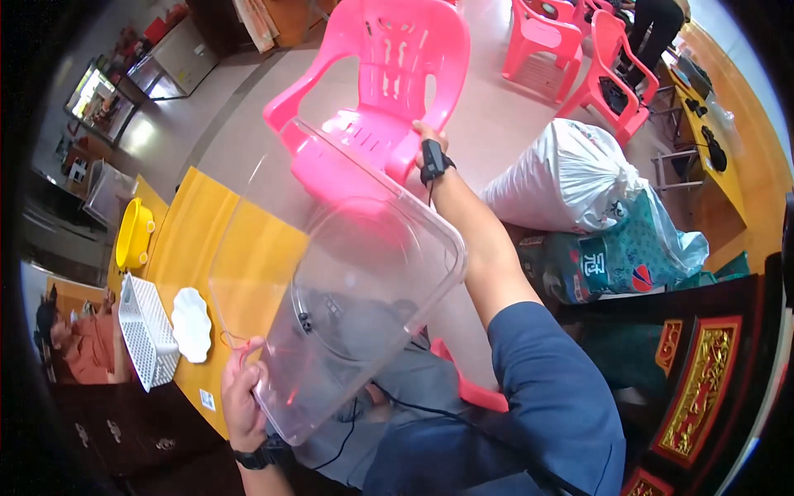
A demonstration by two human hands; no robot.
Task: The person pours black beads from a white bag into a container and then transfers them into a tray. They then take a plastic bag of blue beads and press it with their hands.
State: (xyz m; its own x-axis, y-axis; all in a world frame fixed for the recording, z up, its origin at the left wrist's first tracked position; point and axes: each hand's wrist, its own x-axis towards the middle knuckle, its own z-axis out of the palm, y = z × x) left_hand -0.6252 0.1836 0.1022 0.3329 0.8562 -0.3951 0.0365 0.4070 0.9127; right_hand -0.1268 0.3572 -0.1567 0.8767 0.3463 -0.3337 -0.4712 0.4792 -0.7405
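Observation:
A clear, rectangular plastic container (451, 248) with rounded corners is tilted in front of me, and the chair and my legs show through it. I cannot tell whether it is a box or a lid. My left hand (243, 395) is closed on its near left corner, thumb over the rim. Farther out, my right hand (432, 139) grips the right armrest of a pink plastic armchair (393, 50), which faces me. Part of the chair's seat and front lies behind the clear plastic. Both wrists wear black bands with a device.
A yellow table (194, 219) on the left bears a white scalloped plate (192, 324), a white perforated basket (149, 331) and a yellow tub (134, 234). To the right, a stuffed white sack (554, 178) rests against a teal bag (628, 248). More pink chairs (538, 41) and a person stand beyond.

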